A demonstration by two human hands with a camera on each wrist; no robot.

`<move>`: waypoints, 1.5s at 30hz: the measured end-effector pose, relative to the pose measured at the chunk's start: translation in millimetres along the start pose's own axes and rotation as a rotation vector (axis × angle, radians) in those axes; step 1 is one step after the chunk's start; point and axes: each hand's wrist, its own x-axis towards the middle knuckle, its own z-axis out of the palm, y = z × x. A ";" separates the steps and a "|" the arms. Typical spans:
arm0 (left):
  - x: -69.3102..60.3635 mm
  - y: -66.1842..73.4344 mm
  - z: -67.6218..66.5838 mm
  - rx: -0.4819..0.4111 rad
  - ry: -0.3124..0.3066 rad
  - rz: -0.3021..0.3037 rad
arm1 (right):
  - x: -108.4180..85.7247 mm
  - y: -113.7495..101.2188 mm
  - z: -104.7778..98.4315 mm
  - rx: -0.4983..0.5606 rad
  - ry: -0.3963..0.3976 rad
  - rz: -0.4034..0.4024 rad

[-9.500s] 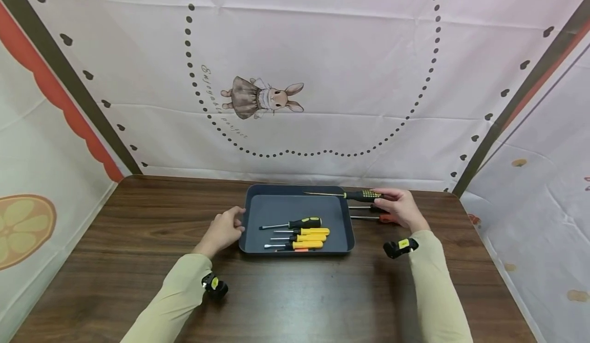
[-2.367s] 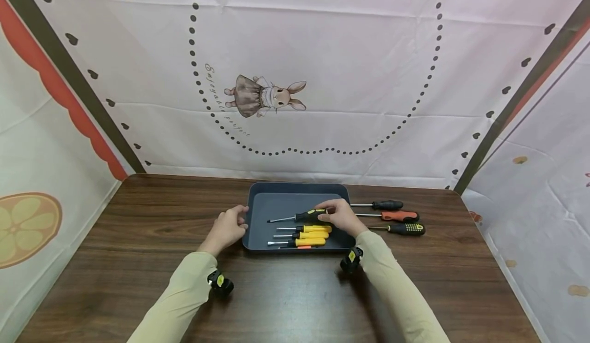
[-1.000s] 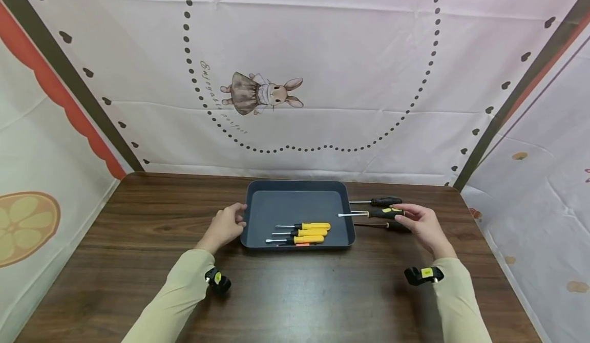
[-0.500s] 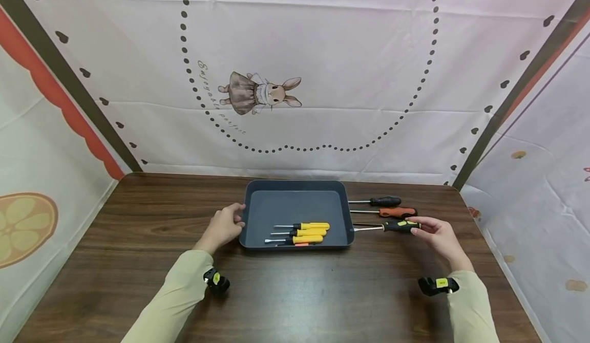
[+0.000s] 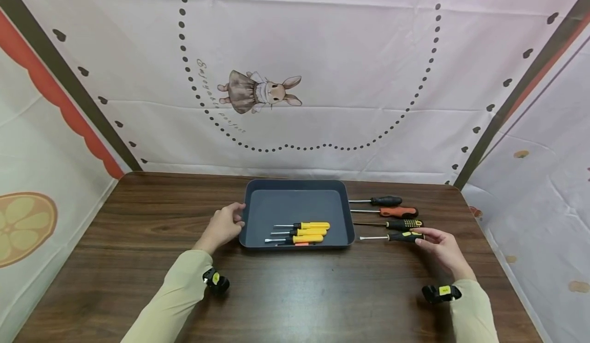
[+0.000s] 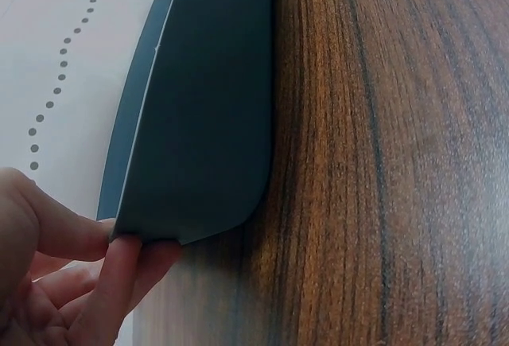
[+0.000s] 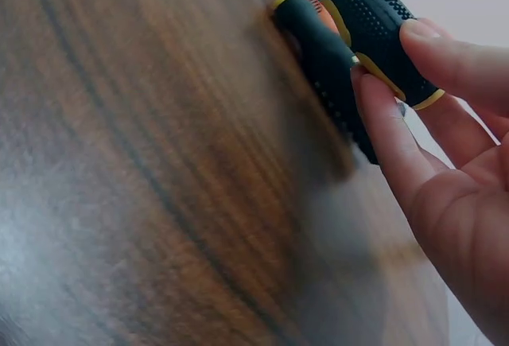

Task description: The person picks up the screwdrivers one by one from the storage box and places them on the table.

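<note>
My left hand (image 5: 223, 229) pinches the left rim of the dark grey tray (image 5: 295, 207); the left wrist view has the thumb and fingers (image 6: 119, 270) at the tray's corner edge. Right of the tray, my right hand (image 5: 441, 248) pinches the handle end of a black-and-yellow screwdriver (image 5: 402, 236), its shaft pointing left. In the right wrist view this screwdriver's handle (image 7: 374, 32) lies between thumb and fingers, beside another black handle (image 7: 318, 52). Several yellow-handled screwdrivers (image 5: 313, 232) lie in the front of the tray, with something orange (image 5: 301, 244) partly hidden by the front one.
Behind the held screwdriver lie, in a row, a black screwdriver with yellow dots (image 5: 404, 224), an orange-handled one (image 5: 398, 212) and a black one (image 5: 386, 200). All stand on a brown wooden table (image 5: 295, 292), with a printed cloth (image 5: 350, 77) behind.
Earlier my right hand set down the dotted screwdriver, then lifted the black-and-yellow one from the tray. It has carried that one right and forward to the row's near side. My left hand stays put.
</note>
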 end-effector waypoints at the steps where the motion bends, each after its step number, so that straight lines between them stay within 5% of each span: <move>1: -0.3 0.2 -0.2 0.000 0.001 0.001 | 0.2 0.5 0.6 -0.001 -0.005 0.004; 8: -1.0 1.0 -0.9 -0.006 0.000 0.003 | 3.6 3.1 5.8 -0.070 -0.006 0.037; 18: -1.5 2.2 -1.3 -0.010 0.001 0.006 | 8.4 1.5 7.2 -0.258 -0.008 -0.024; 26: -2.2 2.9 -2.1 -0.010 -0.008 -0.005 | 7.7 5.3 7.5 -0.219 -0.013 -0.132; 32: -3.1 3.3 -2.1 -0.011 -0.008 -0.007 | 7.7 4.3 11.6 -0.316 0.033 -0.051; 45: -2.6 3.2 -2.3 -0.005 -0.005 0.003 | 8.8 6.9 11.3 -0.332 0.041 -0.006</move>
